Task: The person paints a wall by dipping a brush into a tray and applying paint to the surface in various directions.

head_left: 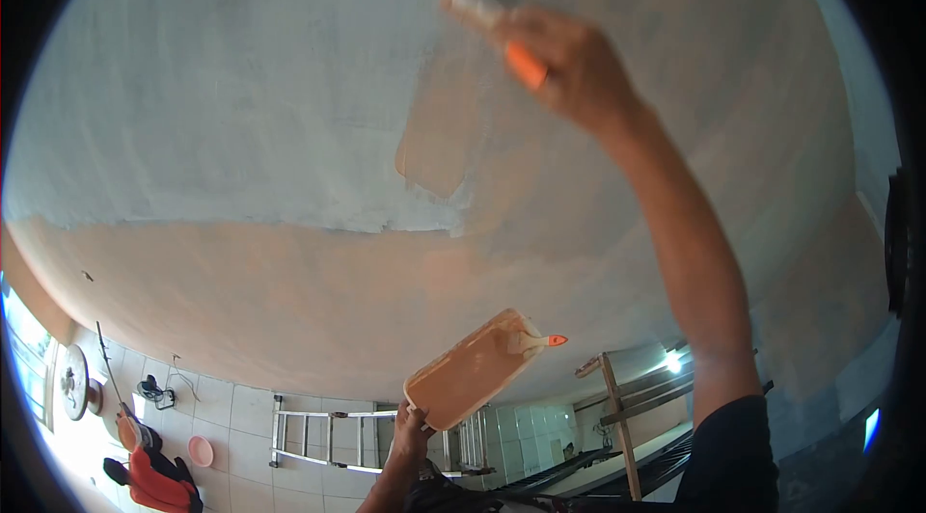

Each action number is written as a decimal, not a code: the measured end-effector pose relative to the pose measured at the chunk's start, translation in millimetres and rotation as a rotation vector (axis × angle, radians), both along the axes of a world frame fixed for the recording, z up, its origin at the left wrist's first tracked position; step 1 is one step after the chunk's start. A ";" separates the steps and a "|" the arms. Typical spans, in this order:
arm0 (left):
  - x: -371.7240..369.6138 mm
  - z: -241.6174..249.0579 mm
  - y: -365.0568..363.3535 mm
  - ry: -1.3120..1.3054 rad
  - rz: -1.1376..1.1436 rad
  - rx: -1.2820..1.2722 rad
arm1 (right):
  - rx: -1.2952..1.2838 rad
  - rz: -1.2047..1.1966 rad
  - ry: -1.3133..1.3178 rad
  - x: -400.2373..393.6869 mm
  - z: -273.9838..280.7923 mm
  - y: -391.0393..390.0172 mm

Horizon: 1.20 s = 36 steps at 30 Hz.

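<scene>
My right hand [579, 65] is raised against a large wall, its fingers closed around a paintbrush [526, 65] with an orange handle and a pale end, blurred by motion. Beside the brush, a brownish painted patch [439, 137] cuts into the grey area [241, 98] of the wall. Lower down, my left hand [412, 431] grips the near corner of a rectangular paint tray [463, 383], tilted and coated with peach-brown paint. Across the tray's far end rests a second brush [535, 341] with an orange handle tip.
Below lies an aluminium ladder [333, 441] over the tiled floor [251, 417]. A person in red [159, 479] with a long pole is at lower left, near a pink basin [201, 451] and a large spool [75, 383]. A wooden frame [617, 426] stands at lower right.
</scene>
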<state>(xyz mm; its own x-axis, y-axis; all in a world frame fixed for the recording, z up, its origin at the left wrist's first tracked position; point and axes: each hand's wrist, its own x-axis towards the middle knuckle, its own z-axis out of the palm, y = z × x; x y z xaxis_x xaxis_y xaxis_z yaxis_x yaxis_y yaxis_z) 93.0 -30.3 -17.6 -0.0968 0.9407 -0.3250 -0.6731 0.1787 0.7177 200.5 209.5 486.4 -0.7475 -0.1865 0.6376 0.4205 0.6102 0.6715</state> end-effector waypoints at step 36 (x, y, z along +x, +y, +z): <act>-3.4 1.4 5.7 0.091 -0.106 0.024 | -0.270 -0.155 -0.477 -25.8 -146.2 3.0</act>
<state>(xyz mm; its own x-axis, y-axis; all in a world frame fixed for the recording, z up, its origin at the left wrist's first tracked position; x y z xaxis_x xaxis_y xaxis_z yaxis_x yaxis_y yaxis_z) 89.6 -24.7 -16.2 -0.0245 0.9547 -0.2965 -0.5832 0.2272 0.7799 174.7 212.5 340.1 -0.9699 0.0711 0.2327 0.2074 0.7417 0.6379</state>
